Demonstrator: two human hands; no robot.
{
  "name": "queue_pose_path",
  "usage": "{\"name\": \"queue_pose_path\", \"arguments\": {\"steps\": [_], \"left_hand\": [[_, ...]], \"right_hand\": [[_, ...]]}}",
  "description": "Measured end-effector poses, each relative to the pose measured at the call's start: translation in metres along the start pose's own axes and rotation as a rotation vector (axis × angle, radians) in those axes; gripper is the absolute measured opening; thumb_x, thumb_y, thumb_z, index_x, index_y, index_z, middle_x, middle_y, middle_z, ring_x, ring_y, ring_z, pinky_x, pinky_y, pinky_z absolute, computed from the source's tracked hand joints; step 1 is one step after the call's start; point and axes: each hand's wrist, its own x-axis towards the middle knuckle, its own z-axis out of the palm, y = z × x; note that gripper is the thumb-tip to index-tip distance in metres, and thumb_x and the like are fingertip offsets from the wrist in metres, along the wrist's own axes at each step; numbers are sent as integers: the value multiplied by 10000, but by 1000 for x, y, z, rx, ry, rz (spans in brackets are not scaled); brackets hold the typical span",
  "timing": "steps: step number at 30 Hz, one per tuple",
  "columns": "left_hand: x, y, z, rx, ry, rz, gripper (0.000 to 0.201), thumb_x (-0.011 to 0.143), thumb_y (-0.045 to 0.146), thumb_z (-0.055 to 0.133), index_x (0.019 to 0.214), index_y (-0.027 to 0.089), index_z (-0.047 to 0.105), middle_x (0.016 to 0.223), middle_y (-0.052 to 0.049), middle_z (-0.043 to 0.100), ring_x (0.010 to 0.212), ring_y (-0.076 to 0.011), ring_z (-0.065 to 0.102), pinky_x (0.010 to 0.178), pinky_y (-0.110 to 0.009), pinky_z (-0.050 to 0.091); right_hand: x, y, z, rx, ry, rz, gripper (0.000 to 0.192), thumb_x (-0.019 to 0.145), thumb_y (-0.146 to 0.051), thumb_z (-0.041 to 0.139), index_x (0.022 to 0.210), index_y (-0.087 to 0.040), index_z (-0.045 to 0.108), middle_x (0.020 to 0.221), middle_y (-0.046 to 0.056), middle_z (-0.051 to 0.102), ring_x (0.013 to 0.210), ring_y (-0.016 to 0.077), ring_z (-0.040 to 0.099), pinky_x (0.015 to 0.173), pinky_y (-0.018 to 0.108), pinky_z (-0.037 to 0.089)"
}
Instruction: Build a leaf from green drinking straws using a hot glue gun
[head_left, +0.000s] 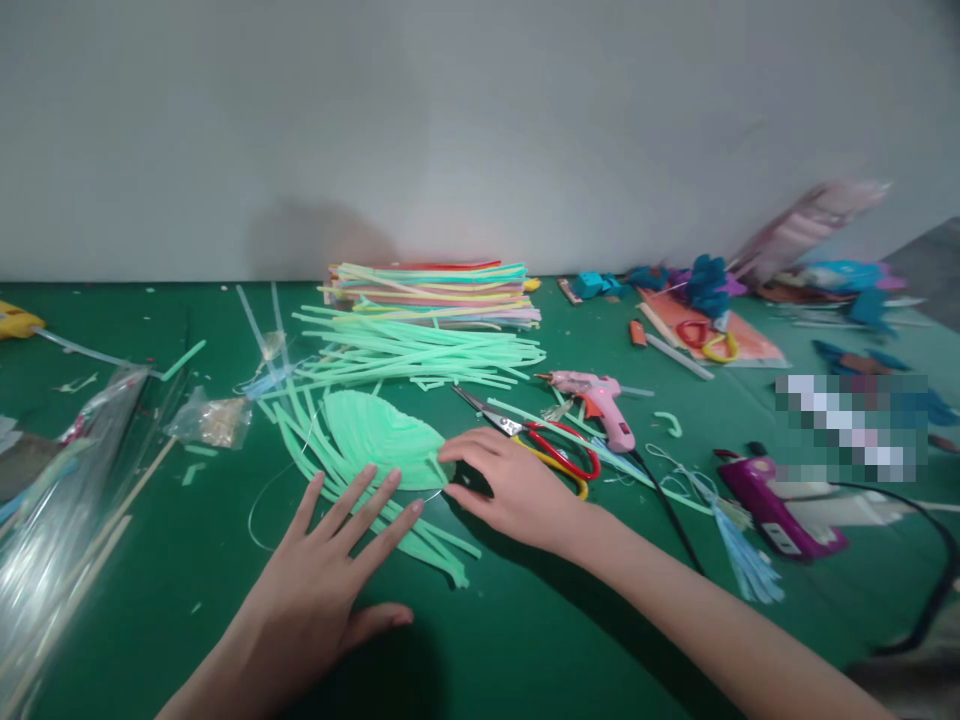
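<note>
My left hand (337,555) lies with its fingers spread over loose mint-green pipe cleaners (442,545), the fingertips close to the lower edge of a fan-shaped mint-green pipe-cleaner piece (382,435). At that piece's right tip, my right hand (506,485) has thumb and fingers closed in a pinch around its end, where a short green stub sticks up. A thin clear thread or wire (259,510) curves out to the left beneath the pieces. Just beyond the right hand lie open scissors (574,450) with red and yellow handles.
Bundles of mint-green (427,352) and mixed-colour pipe cleaners (442,290) lie by the wall. On the right are a pink glue gun (592,395) with a cord, a purple tool (780,505) and a blue tassel (742,550). Clear plastic sleeves (67,540) and sticks are on the left.
</note>
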Motion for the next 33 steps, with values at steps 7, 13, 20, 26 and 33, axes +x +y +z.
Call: {"name": "queue_pose_path", "arguments": {"steps": [7, 13, 20, 26, 33], "left_hand": [[0, 1, -1, -1, 1, 7, 793, 839, 750, 419, 1461, 260, 453, 1500, -101, 473, 1355, -376, 443, 1176, -567, -33], [-1, 1, -1, -21, -1, -1, 792, 842, 741, 427, 1469, 257, 439, 1507, -100, 468, 1388, -360, 403, 1182, -549, -25], [-1, 2, -1, -38, 2, -28, 784, 838, 737, 441, 1471, 276, 435, 1524, -143, 435, 1399, -356, 393, 1182, -547, -9], [-2, 5, -1, -112, -8, -94, 739, 843, 718, 461, 1457, 308, 452, 1543, -124, 406, 1420, -330, 369, 1192, -518, 10], [-1, 7, -1, -119, -12, -111, 728, 846, 706, 471, 1463, 320, 439, 1562, -139, 368, 1432, -329, 347, 1191, -522, 33]], "right_hand": [[-5, 1, 14, -15, 116, -25, 78, 882, -172, 595, 921, -173, 663, 1112, 93, 692, 1054, 217, 624, 949, 377, 514], [-4, 0, 18, 7, 158, -4, 73, 847, -141, 606, 883, -184, 653, 1072, 81, 694, 1014, 217, 624, 918, 378, 517], [-6, -2, 20, 96, 180, 44, 192, 853, -170, 634, 1040, -207, 651, 1128, 61, 655, 1106, 216, 544, 986, 395, 468], [-4, -2, 20, 133, 189, 80, 42, 861, -181, 642, 848, -210, 615, 1029, 50, 637, 1062, 210, 533, 957, 394, 458], [-11, -4, 17, 66, 203, 30, 46, 884, -172, 600, 868, -207, 625, 1035, 65, 612, 1085, 220, 507, 979, 414, 440]]}}
